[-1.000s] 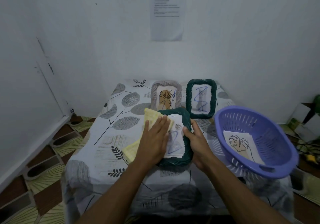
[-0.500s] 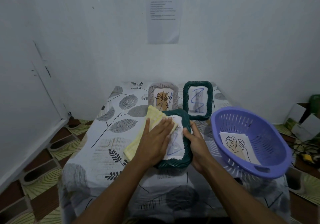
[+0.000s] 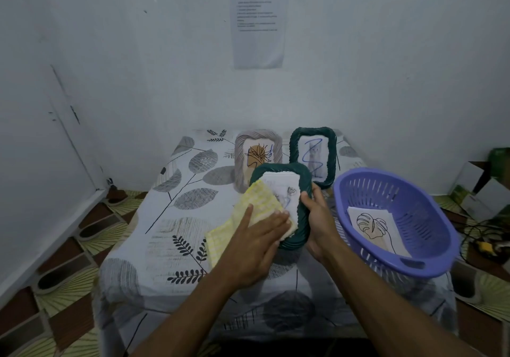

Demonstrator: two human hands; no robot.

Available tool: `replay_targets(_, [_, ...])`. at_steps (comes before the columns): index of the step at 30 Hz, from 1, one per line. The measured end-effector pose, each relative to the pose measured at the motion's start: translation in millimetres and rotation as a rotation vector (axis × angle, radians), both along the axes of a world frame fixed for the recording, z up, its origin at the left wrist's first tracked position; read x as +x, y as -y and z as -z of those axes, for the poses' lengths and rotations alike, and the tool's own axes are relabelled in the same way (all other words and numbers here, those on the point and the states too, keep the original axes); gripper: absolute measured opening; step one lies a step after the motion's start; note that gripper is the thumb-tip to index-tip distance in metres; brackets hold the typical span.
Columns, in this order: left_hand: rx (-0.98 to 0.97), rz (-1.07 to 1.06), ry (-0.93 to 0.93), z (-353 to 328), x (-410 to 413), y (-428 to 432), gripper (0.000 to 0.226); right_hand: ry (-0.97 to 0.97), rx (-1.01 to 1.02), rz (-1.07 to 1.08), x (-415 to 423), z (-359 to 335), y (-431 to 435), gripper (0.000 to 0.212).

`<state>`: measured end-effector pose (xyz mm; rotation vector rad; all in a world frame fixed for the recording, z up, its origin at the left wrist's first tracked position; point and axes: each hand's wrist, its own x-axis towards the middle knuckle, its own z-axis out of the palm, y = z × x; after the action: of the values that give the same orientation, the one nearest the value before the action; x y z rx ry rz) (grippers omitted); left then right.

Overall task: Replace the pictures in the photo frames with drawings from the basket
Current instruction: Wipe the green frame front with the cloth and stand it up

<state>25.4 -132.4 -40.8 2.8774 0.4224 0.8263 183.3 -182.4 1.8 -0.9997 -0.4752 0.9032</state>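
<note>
A dark green woven photo frame (image 3: pixel 278 169) lies tilted at the table's middle with a white picture inside. My left hand (image 3: pixel 254 243) presses a yellow checked cloth (image 3: pixel 254 205) flat onto the frame's lower left part with straight fingers. My right hand (image 3: pixel 317 218) grips the frame's right edge. Behind stand a beige frame (image 3: pixel 242 149) with a plant drawing and a second green frame (image 3: pixel 295 141) with a blue scribble. A purple basket (image 3: pixel 430 191) at the right holds a leaf drawing (image 3: pixel 372 227).
The table (image 3: pixel 171 218) has a leaf-patterned cloth and stands against a white wall with a printed sheet (image 3: pixel 258 25). Cardboard boxes (image 3: pixel 480 185) and cables (image 3: pixel 483 243) lie on the floor at the right. Patterned tiles (image 3: pixel 69 282) lie to the left.
My left hand has slid the yellow cloth down and toward me over the picture, uncovering its upper part. My right hand has kept its hold on the frame's right edge.
</note>
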Motion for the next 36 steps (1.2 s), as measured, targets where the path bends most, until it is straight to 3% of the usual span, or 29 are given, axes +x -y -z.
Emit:
replay_targets(6, [-0.058,-0.207,0.019,-25.9,9.9,-32.5,0.054,-0.089,0.027,-0.110,-12.0,2.2,8.6,0.030])
replay_targets(12, [-0.031,0.048,-0.020,-10.3,0.2,-2.3,0.050,-0.069,0.019,-0.048,1.4,-4.8,7.4,0.029])
replay_targets(19, [-0.022,-0.115,-0.018,-16.0,-12.7,-15.4,0.051,-0.082,0.015,-0.082,-5.8,0.2,6.7,0.030])
replay_targets(24, [-0.073,0.073,-0.075,-26.2,-5.1,-5.2,0.052,-0.092,0.020,-0.040,0.8,-9.7,3.2,0.033])
replay_targets(30, [0.000,-0.203,-0.104,-31.6,-11.8,-25.2,0.063,-0.072,0.017,-0.074,-3.4,-7.3,8.7,0.031])
replay_targets(36, [-0.061,-0.209,-0.050,-56.1,8.4,-39.6,0.061,-0.081,0.051,-0.077,-12.3,-9.0,4.8,0.029])
